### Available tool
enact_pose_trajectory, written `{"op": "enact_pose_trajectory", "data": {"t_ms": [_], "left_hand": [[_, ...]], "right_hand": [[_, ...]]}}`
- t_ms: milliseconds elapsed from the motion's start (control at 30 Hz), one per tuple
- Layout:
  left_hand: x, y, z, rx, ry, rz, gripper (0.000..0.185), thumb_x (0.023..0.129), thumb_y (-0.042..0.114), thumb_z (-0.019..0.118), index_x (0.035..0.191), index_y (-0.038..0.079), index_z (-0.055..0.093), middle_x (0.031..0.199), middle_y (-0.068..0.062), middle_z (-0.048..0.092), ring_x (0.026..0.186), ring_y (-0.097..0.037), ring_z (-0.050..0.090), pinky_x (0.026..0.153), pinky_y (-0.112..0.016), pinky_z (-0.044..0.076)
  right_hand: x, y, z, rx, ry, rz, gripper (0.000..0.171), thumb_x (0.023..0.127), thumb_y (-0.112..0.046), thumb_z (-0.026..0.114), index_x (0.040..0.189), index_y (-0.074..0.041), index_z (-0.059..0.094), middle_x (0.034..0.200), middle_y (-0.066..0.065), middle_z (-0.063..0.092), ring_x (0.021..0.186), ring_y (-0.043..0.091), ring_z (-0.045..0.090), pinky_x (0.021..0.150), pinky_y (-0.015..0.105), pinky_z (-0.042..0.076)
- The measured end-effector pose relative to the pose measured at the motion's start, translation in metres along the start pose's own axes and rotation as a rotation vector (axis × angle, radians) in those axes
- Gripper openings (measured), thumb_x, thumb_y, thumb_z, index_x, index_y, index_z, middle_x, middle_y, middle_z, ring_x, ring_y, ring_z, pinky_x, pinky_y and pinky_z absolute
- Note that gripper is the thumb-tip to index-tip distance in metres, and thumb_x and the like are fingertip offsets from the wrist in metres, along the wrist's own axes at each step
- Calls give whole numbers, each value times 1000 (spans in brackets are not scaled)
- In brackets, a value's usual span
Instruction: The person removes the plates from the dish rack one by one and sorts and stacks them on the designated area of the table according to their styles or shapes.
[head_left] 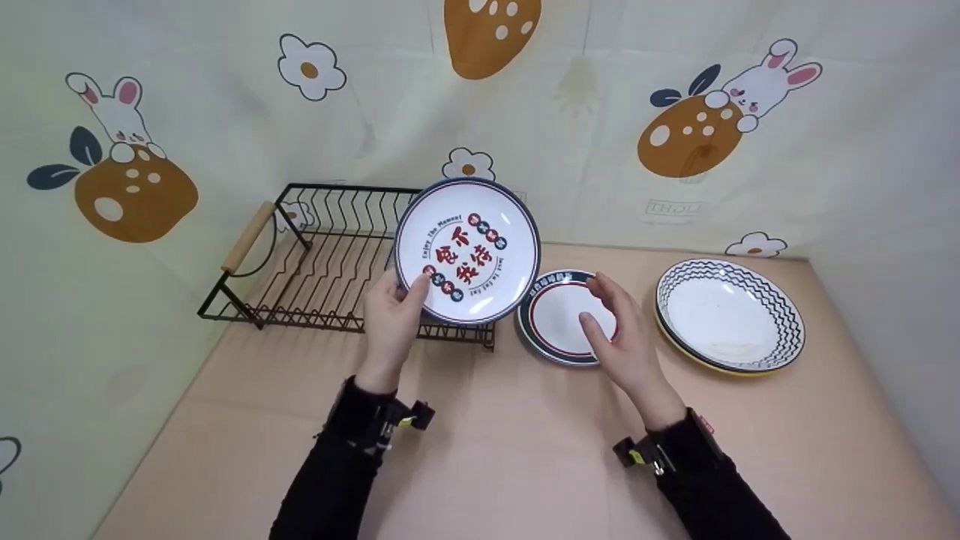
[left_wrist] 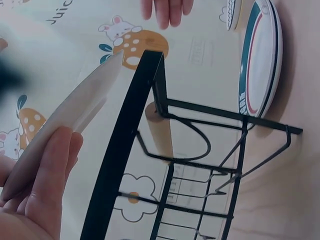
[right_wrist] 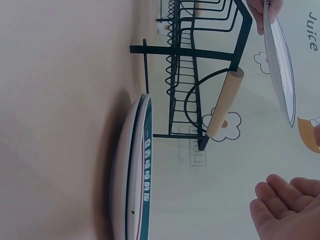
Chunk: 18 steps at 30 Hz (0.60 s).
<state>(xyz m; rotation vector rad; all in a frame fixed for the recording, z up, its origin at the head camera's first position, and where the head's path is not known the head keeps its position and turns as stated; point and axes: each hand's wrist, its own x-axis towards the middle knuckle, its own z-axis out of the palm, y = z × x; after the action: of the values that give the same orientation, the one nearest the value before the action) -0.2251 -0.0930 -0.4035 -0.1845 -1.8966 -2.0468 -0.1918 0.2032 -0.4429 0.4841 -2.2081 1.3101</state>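
My left hand [head_left: 391,319] grips a white plate [head_left: 499,279] with a dark blue rim and red lettering, thumb on its face and fingers behind. The plate is raised and tilted over the right part of a black wire dish rack [head_left: 322,259]. In the left wrist view the plate [left_wrist: 82,107] shows edge-on above the rack. My right hand [head_left: 626,334] holds nothing, its fingers loosely bent, above a stack of green-rimmed plates [head_left: 551,330]. The right wrist view shows this hand [right_wrist: 287,207] apart from the stacked plates [right_wrist: 131,185].
Two or more larger dishes, the top one a white plate with a black wavy border [head_left: 724,315], sit at the right of the table [head_left: 510,450]. The rack has a wooden handle [head_left: 250,238]. A patterned cloth [head_left: 375,120] hangs behind.
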Motion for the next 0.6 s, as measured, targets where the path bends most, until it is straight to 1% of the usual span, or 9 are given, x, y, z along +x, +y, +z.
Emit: {"op": "enact_pose_trajectory", "data": {"t_ms": [67, 133, 233, 367, 500, 600], "left_hand": [[-2, -1, 3, -8, -13, -2, 31, 92, -5, 59, 122, -13, 59, 113, -27, 67, 100, -32, 69, 81, -33, 58], [-4, -2, 5, -8, -25, -9, 30, 92, -4, 60, 121, -13, 59, 111, -26, 68, 97, -31, 69, 79, -33, 59], [-7, -2, 10, -6, -41, -27, 29, 93, -2, 60, 120, -12, 60, 108, -25, 68, 92, -29, 70, 76, -33, 60], [-12, -1, 16, 1, -64, -29, 28, 93, -1, 61, 119, -12, 60, 107, -24, 69, 90, -28, 70, 74, -33, 60], [-16, -1, 21, 11, -92, -21, 27, 94, -1, 60, 118, -12, 61, 107, -23, 69, 90, -29, 70, 75, -33, 60], [-18, -1, 24, 21, -106, -23, 28, 94, 0, 61, 119, -12, 61, 108, -23, 69, 91, -28, 70, 75, -32, 60]], "right_hand": [[0, -1, 1, 5, -2, 8, 54, 92, -1, 64, 140, 11, 44, 131, 23, 58, 124, 35, 52, 108, 29, 38], [0, -2, 1, 7, -2, 11, 53, 92, -1, 64, 140, 10, 44, 130, 22, 59, 124, 35, 53, 108, 29, 39], [2, -21, -1, 11, 0, 22, 51, 92, 3, 63, 138, 14, 44, 128, 26, 59, 121, 39, 54, 107, 31, 41], [5, -46, -3, 25, -3, 34, 48, 91, 8, 61, 134, 20, 43, 123, 32, 59, 117, 44, 56, 105, 38, 43], [5, -48, -3, 55, -13, 45, 48, 92, 9, 59, 135, 19, 42, 121, 31, 60, 114, 43, 57, 102, 45, 44], [5, -50, -3, 77, -17, 45, 48, 92, 9, 58, 135, 20, 42, 120, 30, 61, 111, 43, 59, 98, 51, 46]]}}
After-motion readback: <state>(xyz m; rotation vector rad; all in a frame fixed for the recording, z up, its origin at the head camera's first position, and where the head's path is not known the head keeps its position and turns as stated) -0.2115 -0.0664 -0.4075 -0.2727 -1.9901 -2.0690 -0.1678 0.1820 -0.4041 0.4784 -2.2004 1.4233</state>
